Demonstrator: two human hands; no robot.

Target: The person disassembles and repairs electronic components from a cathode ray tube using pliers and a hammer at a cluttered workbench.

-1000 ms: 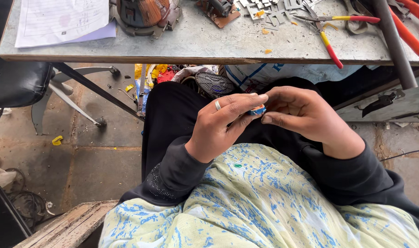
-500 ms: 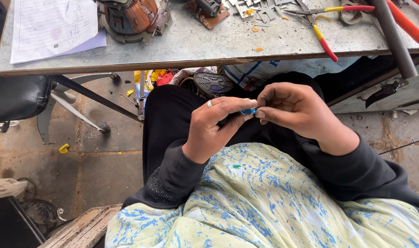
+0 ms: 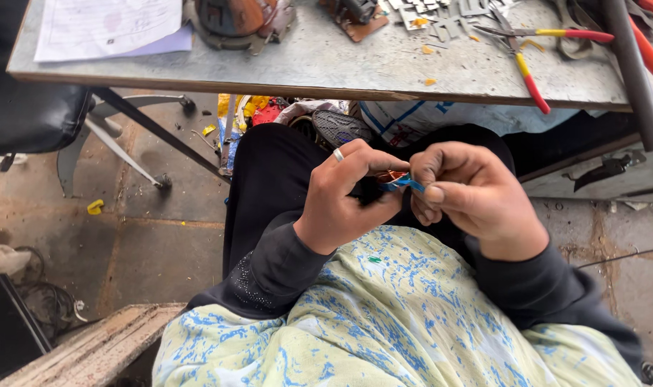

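Note:
My left hand (image 3: 344,197), with a ring on one finger, is closed around a small part wound with copper wire (image 3: 389,176). My right hand (image 3: 469,193) pinches a thin blue strip (image 3: 411,183) that sticks out of that part. Both hands meet above my lap, over black trousers and a pale cloth with blue marks (image 3: 383,315). Most of the small part is hidden by my fingers.
A grey metal workbench (image 3: 326,64) runs along the top, with a sheet of paper (image 3: 108,25), a round motor part (image 3: 233,18), small metal plates (image 3: 441,18) and red-and-yellow-handled pliers (image 3: 527,50). A black chair (image 3: 32,115) stands at left, a wooden bench (image 3: 90,351) below.
The view has shifted slightly. My hands stay together over my lap while the fingers work the blue strip at the small part.

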